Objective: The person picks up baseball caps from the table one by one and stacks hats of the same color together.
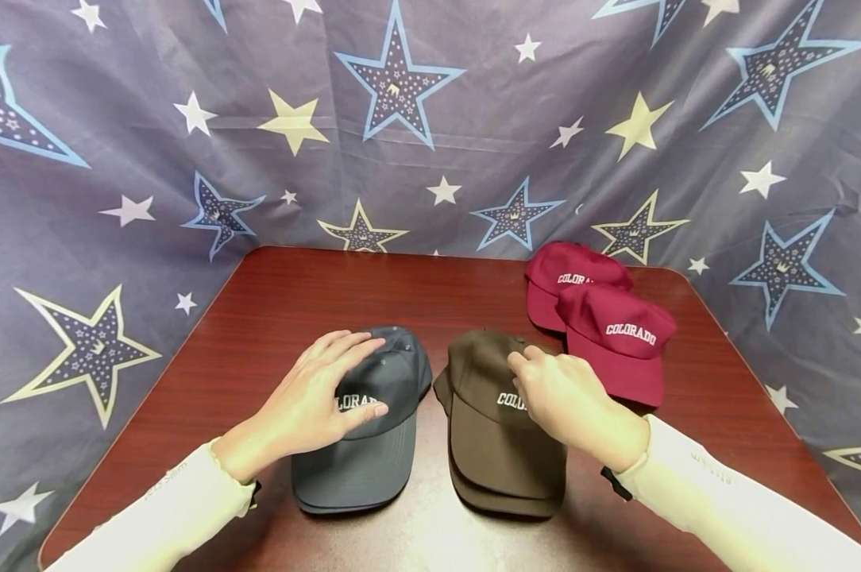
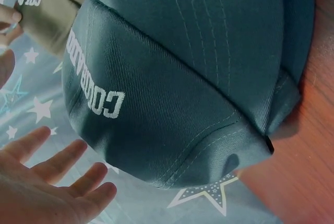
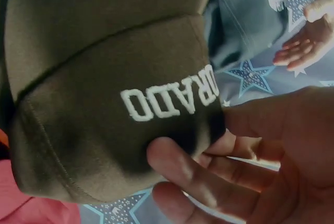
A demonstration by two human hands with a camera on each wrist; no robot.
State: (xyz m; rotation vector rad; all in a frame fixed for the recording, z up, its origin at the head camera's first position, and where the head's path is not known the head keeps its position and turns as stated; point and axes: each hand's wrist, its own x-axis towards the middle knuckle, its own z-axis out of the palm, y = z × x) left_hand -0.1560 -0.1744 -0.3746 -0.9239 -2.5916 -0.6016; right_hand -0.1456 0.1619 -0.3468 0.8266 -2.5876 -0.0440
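Observation:
Two dark grey-blue caps (image 1: 362, 461) lie stacked left of centre, brims toward me, the upper one lettered in white. Over that stack's crown hovers my left hand (image 1: 323, 393), fingers spread. The left wrist view shows a gap between its fingers (image 2: 86, 182) and the upper grey-blue cap (image 2: 156, 93). To the right, two stacked brown caps (image 1: 502, 453) also point their brims at me. My right hand (image 1: 566, 393) pinches the crown of the upper brown cap (image 3: 94, 140) beside its lettering, with curled fingers (image 3: 180, 164). The lower cap of each stack is mostly hidden.
Two dark red caps stand at the back right: a front one (image 1: 616, 342) overlaps a rear one (image 1: 573, 266). All lie on a reddish-brown wooden table (image 1: 373, 286). A grey-purple cloth (image 1: 395, 183) with star prints hangs behind and at both sides.

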